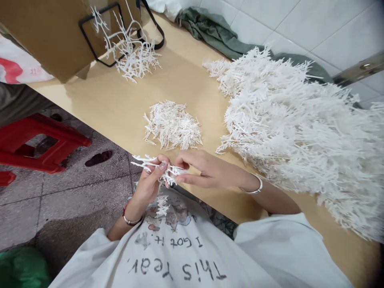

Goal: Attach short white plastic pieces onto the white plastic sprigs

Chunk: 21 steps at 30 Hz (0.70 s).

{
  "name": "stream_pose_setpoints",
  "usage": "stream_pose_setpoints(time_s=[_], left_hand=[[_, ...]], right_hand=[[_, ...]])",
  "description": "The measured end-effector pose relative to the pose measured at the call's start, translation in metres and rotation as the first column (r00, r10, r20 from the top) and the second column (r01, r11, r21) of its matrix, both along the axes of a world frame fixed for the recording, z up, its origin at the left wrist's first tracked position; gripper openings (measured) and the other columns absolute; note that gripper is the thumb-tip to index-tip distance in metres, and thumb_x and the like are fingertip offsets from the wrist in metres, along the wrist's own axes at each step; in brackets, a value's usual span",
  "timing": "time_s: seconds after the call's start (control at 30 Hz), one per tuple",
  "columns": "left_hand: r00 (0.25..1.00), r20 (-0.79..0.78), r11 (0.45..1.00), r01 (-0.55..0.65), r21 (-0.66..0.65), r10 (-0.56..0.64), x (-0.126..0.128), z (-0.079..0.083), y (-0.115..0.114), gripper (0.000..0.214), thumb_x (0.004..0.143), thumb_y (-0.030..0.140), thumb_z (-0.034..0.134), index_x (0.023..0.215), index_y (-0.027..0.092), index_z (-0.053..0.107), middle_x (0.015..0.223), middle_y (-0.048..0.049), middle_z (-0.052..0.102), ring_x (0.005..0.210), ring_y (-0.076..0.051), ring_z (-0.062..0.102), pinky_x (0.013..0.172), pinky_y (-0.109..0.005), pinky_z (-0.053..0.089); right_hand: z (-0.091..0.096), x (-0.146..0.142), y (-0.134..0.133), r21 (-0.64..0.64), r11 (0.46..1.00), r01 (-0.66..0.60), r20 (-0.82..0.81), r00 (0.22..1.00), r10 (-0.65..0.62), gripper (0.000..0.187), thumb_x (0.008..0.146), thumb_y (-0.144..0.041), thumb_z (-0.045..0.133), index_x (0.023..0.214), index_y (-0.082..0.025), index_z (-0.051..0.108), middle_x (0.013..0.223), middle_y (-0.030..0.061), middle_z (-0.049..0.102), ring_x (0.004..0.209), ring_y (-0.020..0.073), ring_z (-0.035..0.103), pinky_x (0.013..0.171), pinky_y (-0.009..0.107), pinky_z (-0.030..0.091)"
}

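Observation:
My left hand is closed around a white branched plastic piece, with its thin forked arms poking out to the left of the fingers. At the right end of this piece, the thumb and fingers of my right hand close on its small white tips; exactly how many they pinch is hidden. Both hands are at the table's front edge, just above my lap. Beyond them lies a small pile of short white plastic bits. A few white forked bits rest on my shirt below the left hand.
A large heap of white branched pieces covers the table's right side. Bare-looking white stems lie near a cardboard box and a black frame. Green cloth runs along the tiled wall. A red stool stands left.

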<state>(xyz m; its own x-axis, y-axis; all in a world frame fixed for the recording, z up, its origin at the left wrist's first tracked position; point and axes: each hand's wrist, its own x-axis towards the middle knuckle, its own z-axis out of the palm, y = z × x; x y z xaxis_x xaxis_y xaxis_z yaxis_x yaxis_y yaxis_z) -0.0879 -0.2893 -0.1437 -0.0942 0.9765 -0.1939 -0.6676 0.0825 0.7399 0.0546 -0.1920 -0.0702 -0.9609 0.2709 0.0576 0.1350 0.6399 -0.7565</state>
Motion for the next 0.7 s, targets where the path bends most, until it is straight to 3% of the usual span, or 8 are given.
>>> stream_pose_setpoints(time_s=[0.17,0.27,0.43,0.6,0.7], left_hand=[[1.0,-0.004,1.0,0.019,-0.019,-0.019,-0.002,0.001,0.001,0.023,0.073,0.038,0.069,0.07,0.017,0.06,0.054,0.0031,0.049,0.042,-0.007,0.042,0.039,-0.02,0.033],[0.998,0.001,0.998,0.056,-0.042,-0.056,-0.003,0.002,0.001,0.022,0.073,0.037,0.069,0.068,0.017,0.062,0.053,0.0028,0.05,0.041,-0.006,0.041,0.038,-0.02,0.031],[0.984,-0.07,0.986,0.164,0.008,-0.163,-0.009,-0.001,-0.004,0.033,0.066,0.049,0.071,0.069,0.016,0.068,0.055,-0.0003,0.056,0.043,-0.007,0.041,0.039,-0.02,0.03],[0.979,-0.174,0.994,0.105,-0.02,-0.107,-0.013,-0.005,-0.007,0.017,0.059,0.032,0.08,0.064,0.019,0.072,0.057,-0.0011,0.062,0.051,-0.01,0.05,0.048,-0.022,0.037],[0.983,-0.036,0.98,0.176,-0.089,-0.179,-0.013,-0.003,-0.005,0.019,0.055,0.032,0.082,0.056,0.017,0.07,0.052,-0.002,0.061,0.05,-0.01,0.051,0.048,-0.022,0.037]], right_hand=[[-0.008,0.001,0.001,0.03,0.996,-0.087,-0.004,0.996,0.087,0.025,0.095,-0.036,0.041,0.079,-0.017,0.044,0.07,-0.0017,0.046,0.061,0.0088,0.04,0.059,0.022,0.032],[-0.013,0.002,0.002,-0.042,0.995,-0.089,-0.096,0.992,0.085,0.026,0.095,-0.033,0.042,0.076,-0.017,0.046,0.067,-0.0031,0.043,0.059,0.0076,0.039,0.058,0.02,0.032],[-0.016,0.0,-0.004,-0.193,0.981,-0.036,-0.17,0.985,0.002,0.025,0.095,-0.026,0.043,0.072,-0.016,0.048,0.062,-0.005,0.04,0.053,0.0055,0.036,0.052,0.018,0.029],[-0.018,-0.005,-0.009,-0.012,1.0,-0.003,-0.169,0.986,0.001,0.021,0.096,-0.022,0.041,0.076,-0.016,0.046,0.066,-0.0034,0.044,0.059,0.007,0.04,0.058,0.019,0.032],[-0.02,-0.005,-0.01,0.133,0.99,-0.043,-0.159,0.985,0.064,0.019,0.097,-0.019,0.036,0.081,-0.016,0.045,0.073,-0.0001,0.05,0.063,0.0087,0.043,0.059,0.021,0.033]])
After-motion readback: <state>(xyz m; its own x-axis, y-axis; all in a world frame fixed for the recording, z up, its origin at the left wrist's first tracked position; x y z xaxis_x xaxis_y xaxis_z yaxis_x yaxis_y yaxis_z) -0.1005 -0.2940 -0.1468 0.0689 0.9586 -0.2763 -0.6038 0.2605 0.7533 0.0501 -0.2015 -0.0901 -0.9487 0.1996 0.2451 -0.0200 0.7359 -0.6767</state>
